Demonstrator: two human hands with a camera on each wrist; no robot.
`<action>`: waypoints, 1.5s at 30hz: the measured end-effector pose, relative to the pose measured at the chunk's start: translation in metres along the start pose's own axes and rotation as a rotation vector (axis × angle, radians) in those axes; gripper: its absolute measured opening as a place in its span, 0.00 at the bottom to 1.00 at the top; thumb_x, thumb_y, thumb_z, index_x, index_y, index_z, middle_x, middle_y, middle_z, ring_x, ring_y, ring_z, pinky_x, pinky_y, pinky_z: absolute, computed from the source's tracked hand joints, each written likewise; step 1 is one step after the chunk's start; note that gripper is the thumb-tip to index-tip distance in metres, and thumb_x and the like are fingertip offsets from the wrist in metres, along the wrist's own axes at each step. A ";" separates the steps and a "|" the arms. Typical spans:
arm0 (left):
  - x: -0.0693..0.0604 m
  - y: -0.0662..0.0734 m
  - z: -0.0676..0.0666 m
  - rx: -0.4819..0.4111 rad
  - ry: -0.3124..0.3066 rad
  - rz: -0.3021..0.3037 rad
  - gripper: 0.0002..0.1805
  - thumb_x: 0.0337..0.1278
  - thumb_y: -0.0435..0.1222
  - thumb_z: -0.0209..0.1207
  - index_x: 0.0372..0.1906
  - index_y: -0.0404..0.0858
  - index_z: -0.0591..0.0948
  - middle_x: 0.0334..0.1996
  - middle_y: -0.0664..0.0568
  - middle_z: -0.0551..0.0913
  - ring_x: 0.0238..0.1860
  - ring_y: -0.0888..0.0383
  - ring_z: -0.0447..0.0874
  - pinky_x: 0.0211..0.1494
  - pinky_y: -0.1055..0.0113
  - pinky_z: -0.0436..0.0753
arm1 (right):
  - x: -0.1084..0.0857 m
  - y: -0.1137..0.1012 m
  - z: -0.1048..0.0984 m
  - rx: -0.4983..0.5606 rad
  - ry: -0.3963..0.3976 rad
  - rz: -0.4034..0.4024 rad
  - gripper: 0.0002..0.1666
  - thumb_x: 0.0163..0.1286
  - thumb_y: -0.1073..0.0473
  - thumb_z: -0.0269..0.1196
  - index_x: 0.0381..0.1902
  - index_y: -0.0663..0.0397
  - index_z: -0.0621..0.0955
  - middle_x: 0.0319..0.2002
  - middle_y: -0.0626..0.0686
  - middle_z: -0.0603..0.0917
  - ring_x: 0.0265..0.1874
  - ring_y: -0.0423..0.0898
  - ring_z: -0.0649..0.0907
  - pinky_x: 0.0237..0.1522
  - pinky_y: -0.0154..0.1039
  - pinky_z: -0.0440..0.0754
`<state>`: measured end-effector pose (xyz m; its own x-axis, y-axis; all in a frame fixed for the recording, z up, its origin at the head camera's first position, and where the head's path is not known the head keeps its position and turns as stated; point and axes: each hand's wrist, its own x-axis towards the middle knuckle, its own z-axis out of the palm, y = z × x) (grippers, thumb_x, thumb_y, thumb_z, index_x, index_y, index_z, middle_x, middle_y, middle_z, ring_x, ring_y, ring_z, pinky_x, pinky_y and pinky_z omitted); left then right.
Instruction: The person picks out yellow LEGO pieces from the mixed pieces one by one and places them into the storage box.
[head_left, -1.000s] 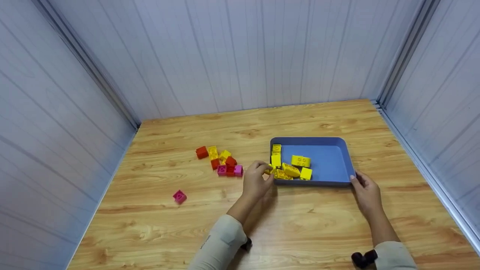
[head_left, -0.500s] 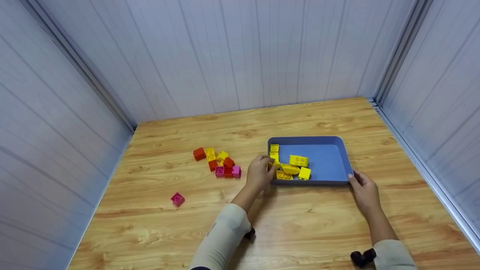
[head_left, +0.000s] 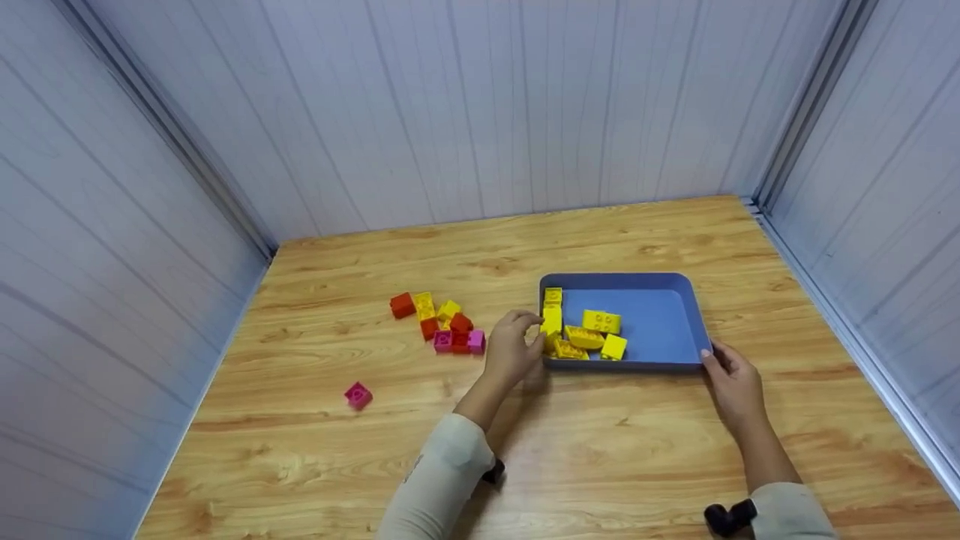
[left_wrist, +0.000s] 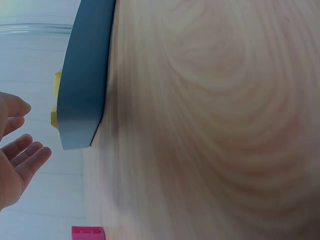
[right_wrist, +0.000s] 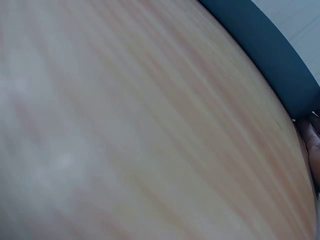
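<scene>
A blue-grey tray (head_left: 660, 330) lies on the table with several yellow toy bricks (head_left: 584, 337) along its left and front parts. My left hand (head_left: 510, 352) is just outside the tray's left front corner. In the left wrist view the left hand (left_wrist: 17, 175) has its fingers and thumb apart with nothing between them, beside the tray wall (left_wrist: 85, 80). At the front right corner of the tray, my right hand (head_left: 739, 386) holds the rim, thumb on top. Only a bit of the right hand (right_wrist: 312, 145) shows in the right wrist view.
Left of the tray lies a loose group of red bricks (head_left: 403, 305), yellow bricks (head_left: 425, 305) and pink bricks (head_left: 443, 341). A single pink brick (head_left: 358, 395) sits nearer the front left. White panel walls (head_left: 480, 112) stand around the wooden table (head_left: 622, 442).
My left hand has let go of a yellow brick at the tray's left front corner and pulled back slightly to the left. The right hand has stayed on the rim.
</scene>
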<state>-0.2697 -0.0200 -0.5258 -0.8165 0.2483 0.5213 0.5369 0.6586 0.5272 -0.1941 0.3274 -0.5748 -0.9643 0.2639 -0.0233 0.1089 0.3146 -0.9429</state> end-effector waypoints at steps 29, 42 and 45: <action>0.013 -0.088 -0.072 -0.002 0.049 -0.516 0.13 0.57 0.30 0.63 0.48 0.33 0.84 0.48 0.42 0.80 0.54 0.45 0.77 0.59 0.55 0.76 | 0.000 -0.001 0.001 0.041 -0.007 0.028 0.38 0.76 0.44 0.49 0.73 0.64 0.61 0.71 0.63 0.64 0.70 0.57 0.63 0.64 0.33 0.67; 0.042 -0.106 -0.067 0.104 -0.146 -0.675 0.18 0.60 0.30 0.55 0.55 0.35 0.83 0.53 0.43 0.82 0.51 0.49 0.78 0.55 0.57 0.77 | 0.001 -0.002 0.000 0.029 -0.017 0.046 0.40 0.76 0.42 0.49 0.74 0.63 0.59 0.72 0.62 0.61 0.71 0.57 0.61 0.68 0.48 0.61; 0.045 -0.107 -0.066 0.164 -0.165 -0.694 0.18 0.61 0.30 0.53 0.54 0.37 0.83 0.51 0.45 0.83 0.50 0.48 0.80 0.53 0.57 0.79 | 0.001 -0.002 0.001 0.016 -0.008 0.035 0.39 0.76 0.42 0.50 0.73 0.63 0.60 0.71 0.63 0.62 0.70 0.57 0.62 0.68 0.44 0.63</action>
<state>-0.3498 -0.1260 -0.5149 -0.9855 -0.1694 -0.0111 -0.1438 0.7979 0.5854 -0.1953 0.3266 -0.5733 -0.9619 0.2670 -0.0588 0.1385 0.2905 -0.9468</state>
